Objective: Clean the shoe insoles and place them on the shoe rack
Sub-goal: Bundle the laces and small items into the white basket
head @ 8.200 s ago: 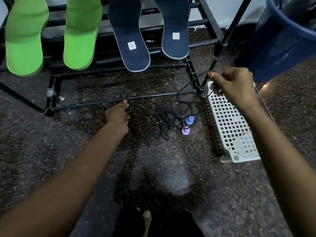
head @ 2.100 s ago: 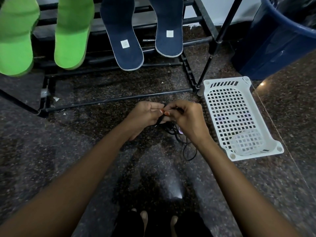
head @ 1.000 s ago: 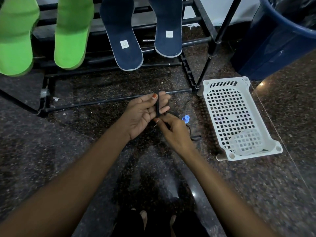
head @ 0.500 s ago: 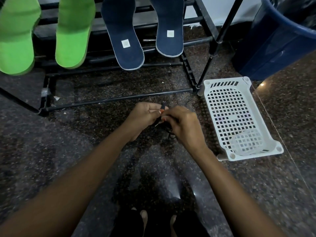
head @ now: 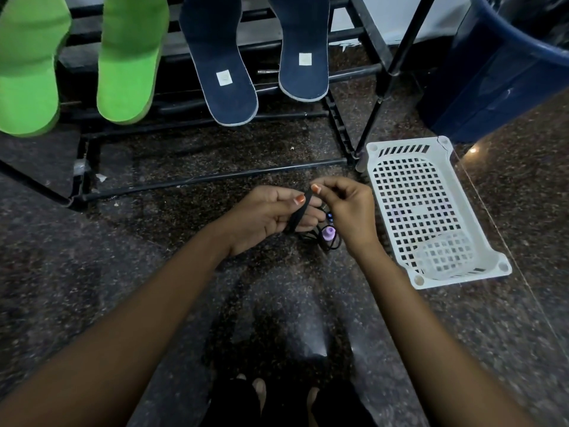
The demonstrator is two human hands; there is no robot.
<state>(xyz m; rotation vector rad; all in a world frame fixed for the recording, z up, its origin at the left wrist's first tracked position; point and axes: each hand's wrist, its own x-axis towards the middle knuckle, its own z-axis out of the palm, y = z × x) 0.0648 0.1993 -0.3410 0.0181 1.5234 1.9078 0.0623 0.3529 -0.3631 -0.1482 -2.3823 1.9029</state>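
Two green insoles [head: 29,66] [head: 131,57] and two navy insoles [head: 221,60] [head: 303,47] lean on the black shoe rack [head: 197,180] at the top. Low in front of the rack, my left hand [head: 268,217] holds a bundle of black cord [head: 297,214] wound over its fingers, thumb on top. My right hand [head: 346,211] pinches the cord's end just right of it. Beneath the hands more black cord lies on the floor with a small purple piece [head: 328,234] and a blue piece [head: 329,215].
A white perforated plastic basket [head: 431,211] sits on the dark speckled floor to the right of my hands. A large blue bin [head: 492,72] stands at the upper right behind it. My toes [head: 260,392] show at the bottom edge.
The hands have opened apart a little; the wound black cord now shows across my left fingers, and the purple and blue pieces are visible below. Earlier the cord was stretched between both hands.
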